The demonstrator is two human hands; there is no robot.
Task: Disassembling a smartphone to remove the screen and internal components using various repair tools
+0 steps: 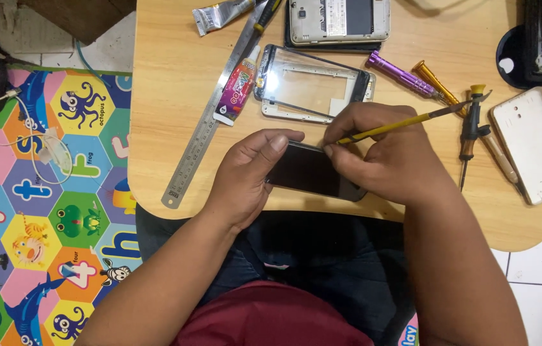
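Nearest, the left hand (245,176) clasps one dark phone (312,172) at the table's (168,96) front edge, while the right hand (380,154) pinches one yellow tool (399,123) against its top edge. Beyond lie one empty screen frame (312,86), one steel ruler (210,122), two screwdrivers (405,75), one white back cover (533,144); a second phone (338,20) is cut off above.

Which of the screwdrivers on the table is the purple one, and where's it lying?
The purple screwdriver lies just right of the clear screen frame, above the right hand. The gold one beside it and the black one lie farther right.
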